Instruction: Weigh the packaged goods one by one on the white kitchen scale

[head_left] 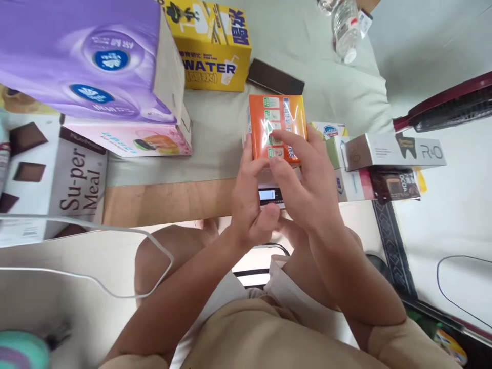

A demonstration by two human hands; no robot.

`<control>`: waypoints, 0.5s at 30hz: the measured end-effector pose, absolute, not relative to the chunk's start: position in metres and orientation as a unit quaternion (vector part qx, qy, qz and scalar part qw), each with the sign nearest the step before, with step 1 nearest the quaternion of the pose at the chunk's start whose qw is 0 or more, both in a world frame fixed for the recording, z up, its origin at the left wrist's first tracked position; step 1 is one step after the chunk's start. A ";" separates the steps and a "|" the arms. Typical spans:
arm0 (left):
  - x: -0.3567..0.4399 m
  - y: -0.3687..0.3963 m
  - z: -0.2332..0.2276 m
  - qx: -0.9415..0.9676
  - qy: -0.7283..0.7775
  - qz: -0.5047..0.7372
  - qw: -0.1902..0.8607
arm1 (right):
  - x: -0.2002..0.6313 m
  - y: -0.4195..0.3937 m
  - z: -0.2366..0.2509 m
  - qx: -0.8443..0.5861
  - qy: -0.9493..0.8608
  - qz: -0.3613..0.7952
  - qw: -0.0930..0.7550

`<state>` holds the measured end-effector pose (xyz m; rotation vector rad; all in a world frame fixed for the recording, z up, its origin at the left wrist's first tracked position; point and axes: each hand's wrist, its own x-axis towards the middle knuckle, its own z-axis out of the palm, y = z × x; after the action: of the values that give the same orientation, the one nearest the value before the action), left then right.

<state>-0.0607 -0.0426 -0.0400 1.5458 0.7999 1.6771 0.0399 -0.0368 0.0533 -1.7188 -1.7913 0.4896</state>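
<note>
An orange and yellow plastic-wrapped pack (275, 123) with green-and-white printing rests over a small digital scale (274, 197) at the table's front edge. The scale's lit display shows below the pack; its digits are too small to read. My left hand (248, 200) closes on the pack's near left corner, one finger along the side and its thumb by the display. From the right, my right hand (311, 179) grips the pack, with the index finger on top and the thumb at the near edge. Part of the scale is hidden by the pack and hands.
At left stand a purple tissue pack (126, 61), a pink box (154, 139) and a Su-per Meal box (80, 174). Behind are a yellow WATER box (219, 66), a dark phone (275, 78) and a clear bottle (346, 31). Boxes including R&O (395, 151) sit at right. A white cable (169, 256) hangs left.
</note>
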 end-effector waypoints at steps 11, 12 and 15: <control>-0.074 -0.028 -0.051 0.559 0.343 0.669 0.350 | 0.049 -0.058 0.062 -0.620 -0.719 0.132 0.285; -0.077 -0.026 -0.050 0.559 0.363 0.666 0.335 | 0.052 -0.061 0.064 -0.597 -0.722 0.114 0.331; -0.081 -0.024 -0.048 0.564 0.391 0.653 0.320 | 0.061 -0.066 0.066 -0.555 -0.700 0.090 0.440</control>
<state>-0.0809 -0.0239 -0.0481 1.4821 1.0267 1.7169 0.0610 -0.0657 0.0656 -1.3772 -1.7389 0.2236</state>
